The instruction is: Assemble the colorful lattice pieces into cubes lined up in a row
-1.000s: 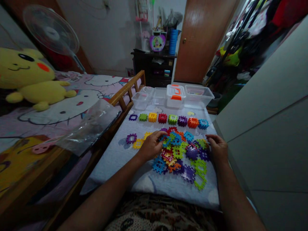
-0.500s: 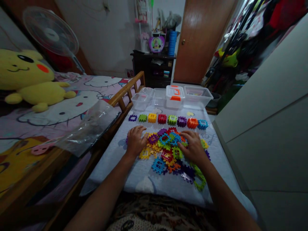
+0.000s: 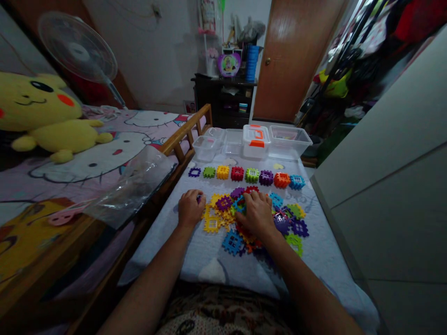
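On the cloth-covered table lies a loose pile of interlocking plastic block pieces (image 3: 212,224) in yellow, blue, purple, red, orange and green. At the pile's left edge, my left hand (image 3: 190,209) is closed, with a small dark purple block piece (image 3: 199,198) showing between thumb and fingers. My right hand (image 3: 257,211) reaches over the middle of the pile, fingers bent downward and thumb apart from the index finger. Beside its thumb is a blue square frame piece (image 3: 239,204). What lies under its palm is hidden.
Behind the pile runs a row of colour-sorted blocks, including a red stack (image 3: 237,174) and an orange stack (image 3: 281,180). Clear plastic bins (image 3: 290,141) and a lidded box (image 3: 256,142) stand farther back. A wooden bed rail (image 3: 190,128) borders the left, a white cabinet (image 3: 391,153) the right.
My right hand has moved left into the pile's middle, uncovering purple and green pieces on the right. My left hand has drawn slightly left and closed on a dark purple piece.
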A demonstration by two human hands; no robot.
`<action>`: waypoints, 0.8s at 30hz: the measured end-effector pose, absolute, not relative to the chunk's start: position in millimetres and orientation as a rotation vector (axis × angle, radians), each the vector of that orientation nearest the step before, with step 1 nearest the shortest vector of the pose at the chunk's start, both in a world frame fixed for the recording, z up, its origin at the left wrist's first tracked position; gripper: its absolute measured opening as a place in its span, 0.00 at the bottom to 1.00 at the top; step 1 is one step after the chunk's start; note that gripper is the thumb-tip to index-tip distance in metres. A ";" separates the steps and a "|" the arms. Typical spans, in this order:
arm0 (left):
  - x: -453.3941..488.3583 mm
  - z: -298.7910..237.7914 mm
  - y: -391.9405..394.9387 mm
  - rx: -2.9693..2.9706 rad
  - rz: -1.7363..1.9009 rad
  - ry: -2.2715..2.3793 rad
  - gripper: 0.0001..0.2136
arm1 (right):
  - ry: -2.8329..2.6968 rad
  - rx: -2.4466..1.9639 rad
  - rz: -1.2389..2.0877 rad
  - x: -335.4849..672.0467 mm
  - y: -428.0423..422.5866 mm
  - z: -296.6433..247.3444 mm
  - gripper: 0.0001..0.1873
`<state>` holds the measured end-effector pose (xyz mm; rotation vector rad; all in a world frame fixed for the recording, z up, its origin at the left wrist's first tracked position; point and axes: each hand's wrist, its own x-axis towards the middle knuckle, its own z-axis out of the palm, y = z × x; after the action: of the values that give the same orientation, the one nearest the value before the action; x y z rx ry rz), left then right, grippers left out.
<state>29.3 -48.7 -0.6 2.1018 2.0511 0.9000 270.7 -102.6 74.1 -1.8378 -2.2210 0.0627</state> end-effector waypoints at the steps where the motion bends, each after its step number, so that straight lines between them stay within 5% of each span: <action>1: 28.8 -1.2 -47.9 2.097 0.914 2.037 0.11 | -2.198 -1.814 0.076 272.9 -102.1 73.7 0.22; 12: 24.0 -7.0 -42.9 2.037 0.941 2.032 0.12 | -1.863 -2.048 0.194 398.9 -67.7 59.6 0.25; 24: 24.6 -7.0 -43.7 2.071 0.835 2.081 0.11 | -1.953 -2.218 0.182 391.4 -72.8 37.2 0.28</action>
<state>24.6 -43.7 -7.0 2.0712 2.0805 0.8349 391.4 -72.8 37.2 -2.2182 -1.9529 0.1818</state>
